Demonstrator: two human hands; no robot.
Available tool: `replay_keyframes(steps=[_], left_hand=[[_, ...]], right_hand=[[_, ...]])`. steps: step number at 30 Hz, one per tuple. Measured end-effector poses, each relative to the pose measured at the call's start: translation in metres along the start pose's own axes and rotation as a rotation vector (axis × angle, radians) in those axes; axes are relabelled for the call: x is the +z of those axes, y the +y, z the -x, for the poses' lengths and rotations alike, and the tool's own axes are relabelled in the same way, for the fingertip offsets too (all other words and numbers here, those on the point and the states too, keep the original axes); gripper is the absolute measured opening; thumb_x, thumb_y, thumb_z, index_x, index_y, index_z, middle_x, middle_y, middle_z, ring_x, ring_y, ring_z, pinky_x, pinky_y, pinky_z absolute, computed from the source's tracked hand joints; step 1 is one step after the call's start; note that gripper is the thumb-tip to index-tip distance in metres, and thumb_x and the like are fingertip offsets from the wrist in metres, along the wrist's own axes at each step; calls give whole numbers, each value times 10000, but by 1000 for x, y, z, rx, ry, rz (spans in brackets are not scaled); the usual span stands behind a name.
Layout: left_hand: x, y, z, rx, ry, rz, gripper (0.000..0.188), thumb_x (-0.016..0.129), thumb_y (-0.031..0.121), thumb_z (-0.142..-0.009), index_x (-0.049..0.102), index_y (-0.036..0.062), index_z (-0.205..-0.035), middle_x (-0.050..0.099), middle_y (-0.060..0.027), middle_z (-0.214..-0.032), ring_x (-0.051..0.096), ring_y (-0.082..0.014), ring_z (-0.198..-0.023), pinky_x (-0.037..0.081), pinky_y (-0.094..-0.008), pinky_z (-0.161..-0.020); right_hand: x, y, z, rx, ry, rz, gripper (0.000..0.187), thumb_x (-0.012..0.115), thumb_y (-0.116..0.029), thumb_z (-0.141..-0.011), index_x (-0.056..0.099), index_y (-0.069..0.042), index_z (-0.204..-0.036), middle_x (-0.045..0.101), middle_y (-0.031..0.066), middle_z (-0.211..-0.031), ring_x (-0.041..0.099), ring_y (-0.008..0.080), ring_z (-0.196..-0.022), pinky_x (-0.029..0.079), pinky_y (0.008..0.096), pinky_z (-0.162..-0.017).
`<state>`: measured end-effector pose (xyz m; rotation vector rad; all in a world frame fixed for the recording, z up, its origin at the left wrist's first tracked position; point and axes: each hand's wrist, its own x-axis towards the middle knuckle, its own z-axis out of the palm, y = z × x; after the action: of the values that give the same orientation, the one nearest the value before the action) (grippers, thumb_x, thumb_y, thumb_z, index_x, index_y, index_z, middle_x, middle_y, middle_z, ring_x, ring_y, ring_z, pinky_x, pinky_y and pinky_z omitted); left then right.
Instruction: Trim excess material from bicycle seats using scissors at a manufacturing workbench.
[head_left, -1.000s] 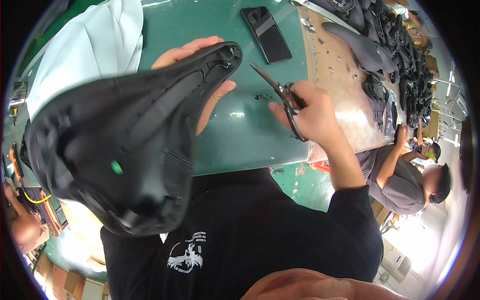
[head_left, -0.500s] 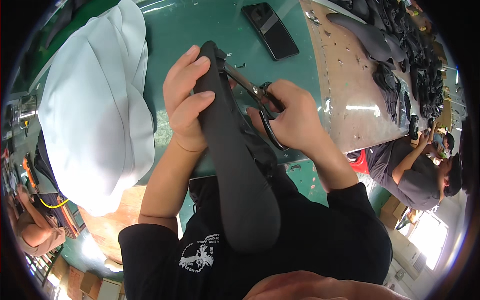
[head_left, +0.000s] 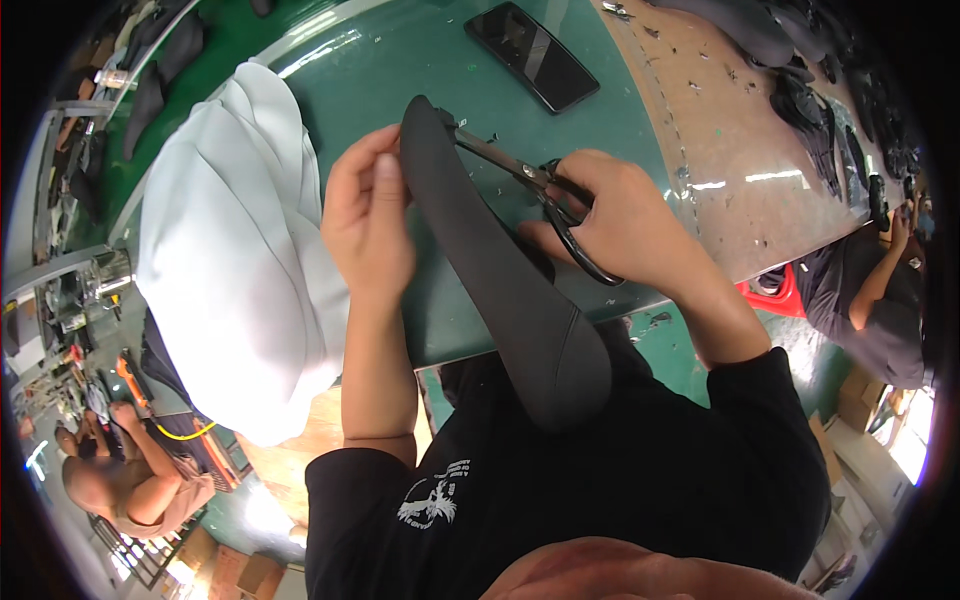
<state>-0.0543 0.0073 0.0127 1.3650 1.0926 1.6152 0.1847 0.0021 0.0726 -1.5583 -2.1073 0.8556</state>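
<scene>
A black, padded piece shaped like a bicycle saddle [head_left: 490,270] slants from the table toward my chest, narrow end away from me and broad end near my shirt. My left hand [head_left: 370,215] grips its narrow end from the left side; some fingertips are hidden behind it. In my right hand [head_left: 630,215] is a pair of black-handled scissors [head_left: 527,170], with my fingers in the loops. The blades reach the right edge of the narrow end, where their tips touch or pass behind the saddle; I cannot tell which.
Smooth white curved pieces [head_left: 230,260] lie stacked on the left of the green table [head_left: 350,90]. A black phone [head_left: 533,57] lies at the far side. More black saddle-shaped parts [head_left: 800,115] and dark scraps cover the brown surface to the right. Other people sit at both sides.
The saddle has turned, its broad end now farther right. My left fingers have slid from its upper face to its left side. The scissors stay at the narrow end. The whole view has shifted.
</scene>
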Motion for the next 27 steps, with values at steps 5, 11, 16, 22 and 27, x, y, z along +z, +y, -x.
replay_keyframes(steps=[5, 11, 16, 22, 27], left_hand=[[3, 60, -9, -470, -282, 256, 551, 684, 276, -987, 511, -74, -1377, 717, -190, -1074, 736, -297, -930, 605, -382, -853], [2, 80, -25, -70, -260, 276, 650, 804, 68, -861, 425, -1, -1384, 644, -191, -1210, 682, -319, -1127, 560, -422, -971], [17, 50, -34, 311, -262, 207, 795, 885, 105, -806, 308, 35, -1348, 578, -238, -1290, 611, -390, -1259, 518, -496, -1064], [19, 22, -20, 333, -175, 336, 824, 902, 180, -807, 306, 68, -1365, 578, -264, -1293, 611, -437, -1250, 488, -547, -1091], [8, 14, -18, 301, -236, 424, 744, 866, 246, -850, 359, 69, -1365, 587, -298, -1252, 627, -470, -1210, 507, -585, -1059]], right_hand=[[5, 5, 4, -134, 107, -70, 413, 884, -254, -689, 631, 9, -882, 554, 124, -780, 573, 302, -708, 439, 386, -613], [-23, -19, 9, -251, 228, -184, 364, 825, -152, -694, 598, 15, -926, 536, 135, -825, 562, 281, -727, 450, 377, -629], [-17, -23, 6, -341, 435, -147, 254, 735, -2, -682, 571, -6, -877, 498, 109, -764, 530, 262, -662, 441, 354, -598], [-12, -4, -3, -510, 500, 47, 225, 738, -27, -627, 580, -28, -787, 537, 104, -746, 572, 318, -676, 472, 398, -569], [-28, 0, -16, -598, 510, 216, 223, 728, -47, -604, 566, -44, -757, 518, 96, -740, 566, 305, -690, 469, 397, -580]])
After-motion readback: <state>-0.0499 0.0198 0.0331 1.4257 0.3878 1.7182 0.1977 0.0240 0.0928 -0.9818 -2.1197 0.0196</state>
